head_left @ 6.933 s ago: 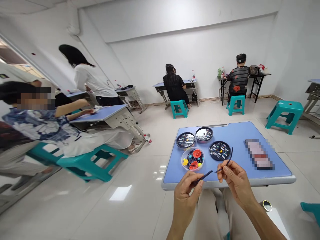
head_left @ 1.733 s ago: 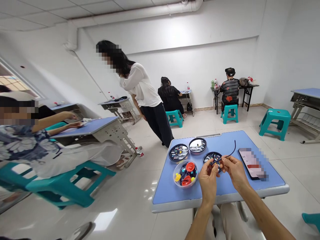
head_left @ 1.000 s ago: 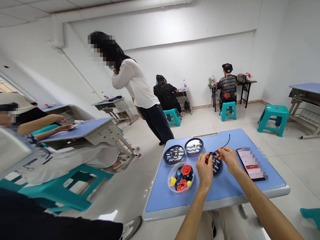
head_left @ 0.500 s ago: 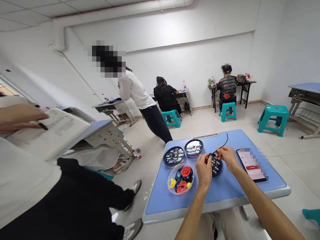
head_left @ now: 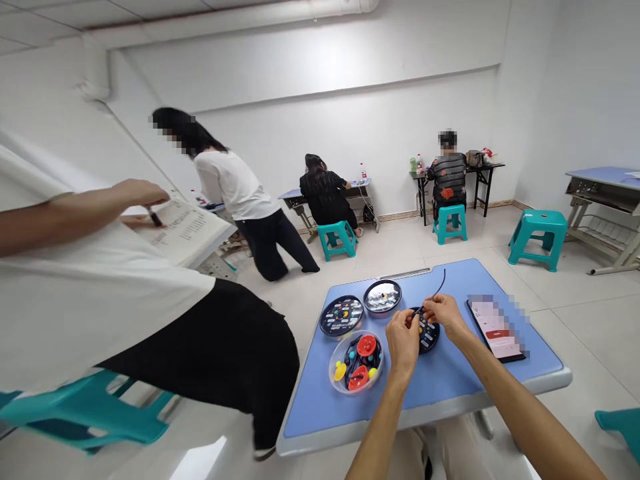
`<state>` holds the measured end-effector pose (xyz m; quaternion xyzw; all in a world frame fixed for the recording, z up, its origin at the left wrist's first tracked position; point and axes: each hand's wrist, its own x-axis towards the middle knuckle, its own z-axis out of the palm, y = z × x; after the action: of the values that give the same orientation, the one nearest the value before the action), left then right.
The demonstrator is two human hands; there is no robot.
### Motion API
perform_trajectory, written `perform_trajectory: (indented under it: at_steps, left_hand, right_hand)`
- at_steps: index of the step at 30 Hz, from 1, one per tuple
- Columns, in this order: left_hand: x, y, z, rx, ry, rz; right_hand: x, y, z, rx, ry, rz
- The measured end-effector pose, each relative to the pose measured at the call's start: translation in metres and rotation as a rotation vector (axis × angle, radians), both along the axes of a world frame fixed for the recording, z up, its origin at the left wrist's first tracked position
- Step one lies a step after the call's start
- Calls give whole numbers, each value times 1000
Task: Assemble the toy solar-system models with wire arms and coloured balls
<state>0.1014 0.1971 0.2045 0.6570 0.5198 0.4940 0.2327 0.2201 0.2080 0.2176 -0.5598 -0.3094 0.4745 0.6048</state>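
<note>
A thin dark strip (head_left: 442,283) rises in a curve from my right hand (head_left: 442,316), whose fingers are pinched on it. My left hand (head_left: 405,337) is closed on the strip's lower part, close beside the right fingertips. Both hands are over a round black disc (head_left: 429,337) with small coloured dots, partly hidden by them. Left of them, a clear round tub (head_left: 334,383) holds red cups, yellow and blue pieces and dark strips. Behind the tub are a round black lid with printed labels (head_left: 341,316) and a round shiny-topped container (head_left: 383,297).
A phone (head_left: 497,330) lies at the right of the blue table (head_left: 455,393). Close on the left, a person in a white top (head_left: 100,293) writes on a pad (head_left: 193,230). Another person (head_left: 235,187) leans over behind. Two people sit farther back. Green stools (head_left: 540,233) stand around.
The near person on the left has moved right and closer to my table, with the pad. The person behind has shifted left. The view has turned slightly; my hands keep their hold on the strip.
</note>
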Motion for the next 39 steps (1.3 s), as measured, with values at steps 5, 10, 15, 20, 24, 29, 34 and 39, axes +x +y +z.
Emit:
perform_trajectory:
  at_steps: [5,10,15,20,24,29,34,39]
  left_hand:
    - [-3,-2,-12,-55,96,-19]
    - [-2,-6,-19,-91,227,-5]
    - [0,-8,-16,-114,352,4]
    - [-1,-6,-14,-133,433,-7]
    - [-1,-5,-13,-147,463,-20]
    - [0,-7,-12,-142,457,-31]
    - [-2,-26,-6,-103,407,-6]
    - [-31,-74,-2,58,265,-21]
  right_hand:
    - [-2,-4,-9,-125,-222,44]
    - [5,-5,-13,-243,-567,108]
    - [8,-6,-9,-306,-890,113]
    - [5,-7,-6,-329,-1049,152]
    - [4,-12,-3,-316,-1094,147]
    - [8,-21,2,-261,-1113,110]
    - [13,-38,10,-182,-1106,82]
    - [0,-71,20,49,-985,130]
